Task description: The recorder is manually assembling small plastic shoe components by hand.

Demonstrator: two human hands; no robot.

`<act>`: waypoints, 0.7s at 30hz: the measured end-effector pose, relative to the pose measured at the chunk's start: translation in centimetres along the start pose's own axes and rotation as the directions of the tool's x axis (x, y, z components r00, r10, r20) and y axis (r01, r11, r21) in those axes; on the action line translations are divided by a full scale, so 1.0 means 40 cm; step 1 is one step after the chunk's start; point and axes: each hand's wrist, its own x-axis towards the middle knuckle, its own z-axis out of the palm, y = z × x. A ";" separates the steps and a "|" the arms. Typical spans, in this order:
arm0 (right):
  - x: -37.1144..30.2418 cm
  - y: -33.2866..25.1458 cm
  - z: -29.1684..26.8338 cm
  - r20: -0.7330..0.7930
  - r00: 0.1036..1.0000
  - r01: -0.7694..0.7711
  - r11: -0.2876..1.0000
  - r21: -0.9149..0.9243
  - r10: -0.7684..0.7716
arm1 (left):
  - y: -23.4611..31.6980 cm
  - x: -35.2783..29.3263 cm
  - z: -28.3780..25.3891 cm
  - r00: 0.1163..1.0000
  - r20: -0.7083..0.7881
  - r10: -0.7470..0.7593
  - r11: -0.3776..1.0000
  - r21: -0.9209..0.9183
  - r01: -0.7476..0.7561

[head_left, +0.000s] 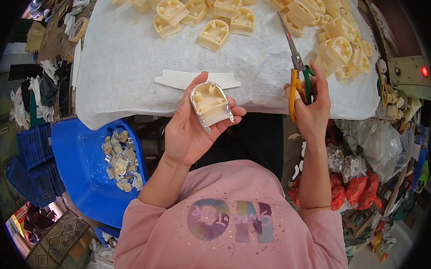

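A hollow cream plastic piece shaped like a shoe heel (212,103) rests in my left hand (183,133), its fingers curled around it. A shiny silver strip (205,122) runs along its curved rim, with loose ends sticking out at the near side. My right hand (312,110) grips a pair of scissors (298,61) by its yellow and green handles, blades pointing away from me. A gap separates the scissors from the held piece. Just beyond my left hand, a curved white strip (172,79) lies on the white woven sheet (131,78).
Loose cream heel pieces (214,34) lie along the far side, with a larger heap (337,51) at right. A blue plastic tub (86,177) at lower left holds several silver-edged pieces (123,161). Red plastic bags (357,191) and clear plastic (378,146) lie at right.
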 end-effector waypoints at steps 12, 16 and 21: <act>-0.040 0.012 -0.011 -0.014 0.999 -0.035 0.987 0.157 0.038 | 0.007 -0.007 -0.015 0.989 -0.087 0.120 0.954 0.286 -0.091; -0.100 -0.011 -0.085 0.410 0.909 0.095 0.995 -0.017 -0.080 | 0.023 0.003 0.002 0.986 -0.030 0.161 0.725 0.682 -0.097; -0.150 -0.037 -0.125 0.754 0.654 -0.142 0.989 0.045 0.059 | 0.016 0.000 -0.019 0.934 0.066 0.351 0.520 0.816 -0.253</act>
